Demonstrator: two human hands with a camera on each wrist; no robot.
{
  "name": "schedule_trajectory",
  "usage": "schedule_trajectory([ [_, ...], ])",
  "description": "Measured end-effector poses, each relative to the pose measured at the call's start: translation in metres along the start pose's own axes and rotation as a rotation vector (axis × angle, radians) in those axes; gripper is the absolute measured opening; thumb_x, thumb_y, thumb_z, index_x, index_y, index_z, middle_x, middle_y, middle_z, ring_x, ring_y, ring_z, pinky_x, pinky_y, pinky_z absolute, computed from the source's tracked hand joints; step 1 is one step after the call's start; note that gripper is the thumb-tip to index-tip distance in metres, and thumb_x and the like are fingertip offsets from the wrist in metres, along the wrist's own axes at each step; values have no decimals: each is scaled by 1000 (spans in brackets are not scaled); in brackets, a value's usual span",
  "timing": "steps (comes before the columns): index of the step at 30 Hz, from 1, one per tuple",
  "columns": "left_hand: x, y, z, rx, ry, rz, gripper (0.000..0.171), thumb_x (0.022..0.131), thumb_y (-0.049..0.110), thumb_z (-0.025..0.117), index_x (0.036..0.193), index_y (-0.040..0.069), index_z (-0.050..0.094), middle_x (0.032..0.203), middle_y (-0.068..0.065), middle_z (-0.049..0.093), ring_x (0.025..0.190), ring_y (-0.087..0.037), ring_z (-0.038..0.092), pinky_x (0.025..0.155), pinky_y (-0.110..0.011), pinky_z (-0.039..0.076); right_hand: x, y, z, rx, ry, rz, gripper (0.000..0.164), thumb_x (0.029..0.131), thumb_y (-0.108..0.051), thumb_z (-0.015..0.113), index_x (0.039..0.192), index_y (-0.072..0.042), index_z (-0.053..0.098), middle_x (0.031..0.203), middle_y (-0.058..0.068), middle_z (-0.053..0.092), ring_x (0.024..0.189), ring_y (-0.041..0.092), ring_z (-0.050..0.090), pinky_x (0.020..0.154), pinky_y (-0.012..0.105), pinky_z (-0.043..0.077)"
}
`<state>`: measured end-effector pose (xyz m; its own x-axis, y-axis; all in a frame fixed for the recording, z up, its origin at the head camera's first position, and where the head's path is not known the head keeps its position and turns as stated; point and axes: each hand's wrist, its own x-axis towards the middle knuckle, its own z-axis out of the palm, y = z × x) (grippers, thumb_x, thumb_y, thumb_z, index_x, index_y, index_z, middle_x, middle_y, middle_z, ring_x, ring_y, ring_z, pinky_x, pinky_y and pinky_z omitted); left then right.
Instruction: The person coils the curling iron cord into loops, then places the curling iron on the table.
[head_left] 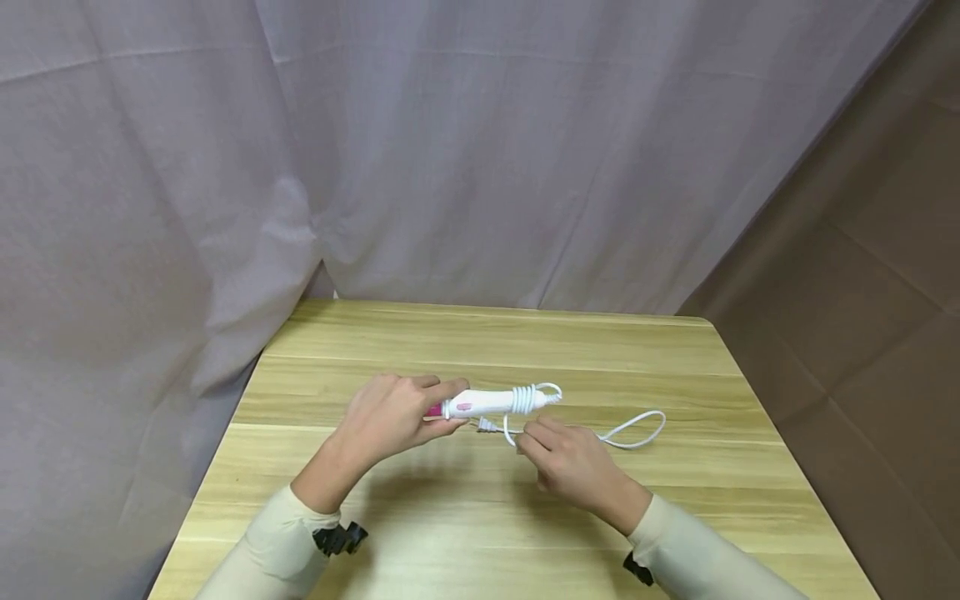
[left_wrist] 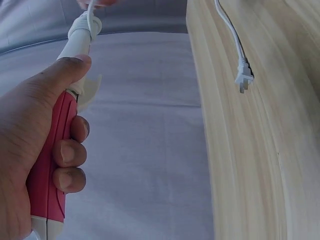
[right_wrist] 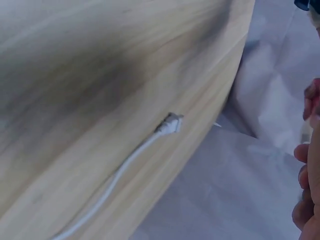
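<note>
As left hand grips wand, right hand, apparently pinching cord

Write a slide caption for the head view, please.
Left hand grips a pink-and-white appliance; right hand holds its cord.

Wood-grain table | pale, streaked top | on it: two-prong plug, white cord

Light wood-grain table, kinda greyish-purple curtain with creases hanging behind it and round the left, plus brownish cloth down the right.
</note>
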<state>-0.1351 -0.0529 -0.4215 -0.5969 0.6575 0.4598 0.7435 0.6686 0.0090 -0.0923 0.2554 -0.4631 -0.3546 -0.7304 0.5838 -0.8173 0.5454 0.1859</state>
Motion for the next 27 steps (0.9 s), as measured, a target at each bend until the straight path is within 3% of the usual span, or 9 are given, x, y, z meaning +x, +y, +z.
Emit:
schedule_trajectory([
  [4, -1, 0, 1, -2, 1, -2, 43, 97, 57, 80, 132, 31, 78, 92, 7, 82, 53, -1, 47, 45, -21, 36, 6, 3, -12, -15, 50, -5, 39, 67, 7, 48, 97, -9, 67, 86, -2, 63, 76, 13, 64, 48, 22, 46],
  [7, -2, 0, 3, -10, -5, -3, 43, 97, 56, 81, 132, 31, 78, 90, 8, 80, 53, -1, 44, 45, -21, 34, 13, 7, -19, -34, 73, -3, 38, 74, 7, 44, 100, -5, 68, 90, 1, 65, 80, 17, 67, 51, 25, 50],
  [11, -3, 1, 5, -19, -25, 2, 45, 97, 56, 80, 133, 30, 78, 87, 10, 78, 52, -1, 42, 44, -19, 31, 26, 16, -24, -35, 88, 3, 29, 99, 6, 40, 103, -2, 68, 92, 4, 65, 77, 18, 59, 54, 25, 50],
  [14, -5, 2, 7, -12, -30, 18, 46, 97, 57, 81, 134, 29, 78, 86, 10, 78, 52, 0, 40, 44, -19, 29, 35, 22, -26, -26, 103, 7, 27, 117, -10, 47, 103, -2, 68, 91, 5, 63, 76, 18, 54, 58, 26, 50],
  [19, -9, 3, 9, -18, -27, 59, 44, 97, 55, 81, 132, 28, 78, 78, 12, 71, 51, 1, 35, 44, -18, 27, 43, 37, -30, -6, 132, 16, 38, 118, -31, 53, 99, -1, 68, 89, 5, 61, 75, 18, 55, 61, 28, 52],
  [27, -10, 7, 7, -95, -28, 94, 41, 97, 51, 82, 130, 28, 76, 77, 12, 69, 53, 2, 38, 46, -19, 32, 53, 64, -30, 73, 66, -59, 22, 114, -13, 59, 107, 3, 71, 96, 7, 63, 82, 20, 55, 68, 31, 52],
])
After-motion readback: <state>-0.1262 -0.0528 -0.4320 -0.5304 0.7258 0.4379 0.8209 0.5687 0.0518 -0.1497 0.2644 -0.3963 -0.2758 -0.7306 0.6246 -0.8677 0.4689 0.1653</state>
